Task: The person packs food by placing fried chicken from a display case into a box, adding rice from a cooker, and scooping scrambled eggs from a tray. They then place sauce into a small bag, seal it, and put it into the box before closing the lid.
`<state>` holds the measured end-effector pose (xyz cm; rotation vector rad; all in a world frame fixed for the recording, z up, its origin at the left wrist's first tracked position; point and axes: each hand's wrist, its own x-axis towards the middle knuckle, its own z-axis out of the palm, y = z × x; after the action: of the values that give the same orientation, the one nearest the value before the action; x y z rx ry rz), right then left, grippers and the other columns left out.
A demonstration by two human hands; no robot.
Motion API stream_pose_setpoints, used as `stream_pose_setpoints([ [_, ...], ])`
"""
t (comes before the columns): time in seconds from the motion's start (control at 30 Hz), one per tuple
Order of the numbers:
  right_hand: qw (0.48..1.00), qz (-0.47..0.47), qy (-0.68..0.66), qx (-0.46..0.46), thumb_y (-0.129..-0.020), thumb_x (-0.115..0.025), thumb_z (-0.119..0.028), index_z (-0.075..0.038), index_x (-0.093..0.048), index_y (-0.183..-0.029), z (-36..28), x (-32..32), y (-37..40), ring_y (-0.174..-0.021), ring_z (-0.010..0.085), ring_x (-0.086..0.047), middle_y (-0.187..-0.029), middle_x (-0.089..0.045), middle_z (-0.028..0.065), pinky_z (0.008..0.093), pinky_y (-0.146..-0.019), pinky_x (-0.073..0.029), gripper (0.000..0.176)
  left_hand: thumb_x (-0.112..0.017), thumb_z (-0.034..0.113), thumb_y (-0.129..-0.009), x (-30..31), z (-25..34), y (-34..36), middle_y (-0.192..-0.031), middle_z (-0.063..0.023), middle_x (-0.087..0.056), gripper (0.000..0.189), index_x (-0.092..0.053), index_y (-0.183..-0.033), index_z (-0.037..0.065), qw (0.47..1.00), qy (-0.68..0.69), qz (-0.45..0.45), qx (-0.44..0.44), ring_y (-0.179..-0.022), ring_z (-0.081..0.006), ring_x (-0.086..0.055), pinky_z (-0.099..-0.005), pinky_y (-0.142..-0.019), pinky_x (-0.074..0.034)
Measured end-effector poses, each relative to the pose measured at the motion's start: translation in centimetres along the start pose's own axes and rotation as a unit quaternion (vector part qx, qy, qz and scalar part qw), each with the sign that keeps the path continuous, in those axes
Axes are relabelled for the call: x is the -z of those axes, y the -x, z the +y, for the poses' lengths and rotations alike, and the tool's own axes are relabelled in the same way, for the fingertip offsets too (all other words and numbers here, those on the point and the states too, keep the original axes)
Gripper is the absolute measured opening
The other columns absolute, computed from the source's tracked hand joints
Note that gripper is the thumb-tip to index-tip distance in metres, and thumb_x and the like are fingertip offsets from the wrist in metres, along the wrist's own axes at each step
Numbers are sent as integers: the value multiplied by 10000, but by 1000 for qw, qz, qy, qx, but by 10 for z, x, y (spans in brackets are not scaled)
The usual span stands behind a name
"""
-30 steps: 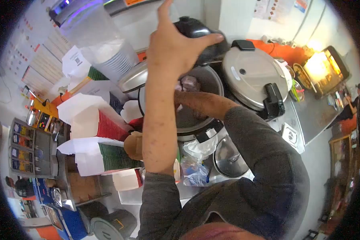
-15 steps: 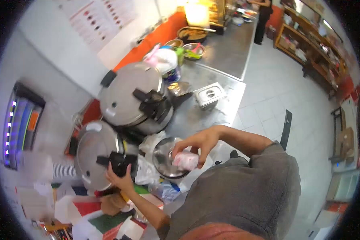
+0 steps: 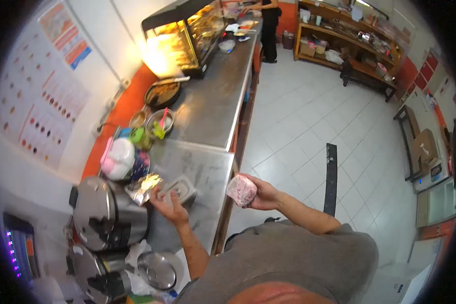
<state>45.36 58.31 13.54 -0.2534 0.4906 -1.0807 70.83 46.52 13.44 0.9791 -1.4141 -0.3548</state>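
In my right hand is a small rounded bundle in a pink-and-white printed wrapper, held out past the counter's edge over the floor. Its contents are hidden by the wrapper. My left hand is over the metal counter, fingers spread and nothing in them. Just beyond those fingers stands a steel container with a lid. A crumpled piece of gold-silver foil lies close to the left fingertips.
Large lidded cookers line the wall, with a steel bowl beside them. Further along the counter are a bowl with pink and green utensils, a pan of food and a lit display case. A person stands at the far end.
My view has swung toward the far counter. My left hand has left the cooker's lid handle and reached to the foil and steel container. The bundle has moved from over the bowl, still in my right hand.
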Motion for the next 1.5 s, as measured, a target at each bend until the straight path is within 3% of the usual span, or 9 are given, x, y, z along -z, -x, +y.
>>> stream_pose_setpoints([
  [0.1,998,-31,-44,12,-956,-434,-428,-230,-461,-1265,-55,64,19,-1018,181,-560,-1216,-523,20,369,-827,-476,368,-613,119,-847,-93,-1,13,-1166,-100,-490,421,-431,-1211,13,978,170,-59,101,-1045,-192,-483,-314,-864,-389],
  [0.2,963,206,139,106,-891,-589,-330,-136,-295,-1344,-125,120,14,-1042,241,-551,-1172,-510,110,396,-820,-497,573,-590,37,-854,-166,-6,20,-1086,-73,-497,360,-436,-1179,22,959,199,-97,177,-932,-154,-506,-258,-830,-402],
  [0.3,916,331,125,187,-870,-602,-339,-124,-359,-1299,-206,204,-2,-982,237,-573,-1104,-549,111,391,-810,-491,538,-583,15,-859,-243,-17,6,-1075,-73,-504,343,-444,-1172,29,946,194,-128,226,-916,-143,-505,-249,-813,-412],
  [0.67,858,392,-140,301,-763,-523,-467,-159,-556,-1077,-489,411,91,-849,197,-518,-1043,-573,37,347,-703,-392,441,-598,63,-875,-669,-22,-135,-1021,-74,-574,277,-503,-1132,20,917,182,-298,192,-939,-131,-560,-257,-809,-463],
  [1.0,600,623,-333,377,-719,-612,-426,-184,-548,-1077,-702,577,101,-908,195,-529,-1024,-561,20,398,-777,-433,437,-655,206,-845,-1041,34,-169,-1067,-93,-599,349,-548,-1135,45,745,284,-601,58,-943,-191,-579,-323,-833,-457],
  [1.07,675,564,-285,381,-729,-619,-410,-184,-561,-1040,-790,629,69,-875,189,-537,-990,-563,17,396,-767,-445,389,-664,224,-837,-1094,4,-186,-1087,-111,-593,391,-541,-1163,45,723,230,-649,-49,-938,-217,-580,-339,-835,-458],
  [1.17,763,499,-213,350,-745,-615,-357,-195,-577,-880,-938,617,-21,-772,158,-539,-836,-580,-34,357,-736,-445,215,-665,229,-836,-1135,-45,-215,-1081,-114,-591,398,-542,-1162,37,764,146,-628,19,-944,-229,-577,-338,-836,-459],
  [1.3,905,310,-126,264,-844,-583,-409,-131,-577,-1059,-1133,640,-174,-948,218,-583,-1042,-607,54,385,-827,-490,352,-699,201,-802,-1173,-119,-253,-980,-123,-622,362,-574,-1104,45,856,60,-503,105,-864,-239,-599,-344,-774,-484],
  [1.5,965,205,79,146,-911,-457,-436,-127,-510,-1205,-1342,626,-438,-1082,250,-541,-1182,-569,85,425,-868,-457,430,-695,184,-800,-1247,-196,-306,-956,-139,-617,340,-573,-1075,26,886,-5,-411,214,-872,-251,-589,-354,-788,-474],
])
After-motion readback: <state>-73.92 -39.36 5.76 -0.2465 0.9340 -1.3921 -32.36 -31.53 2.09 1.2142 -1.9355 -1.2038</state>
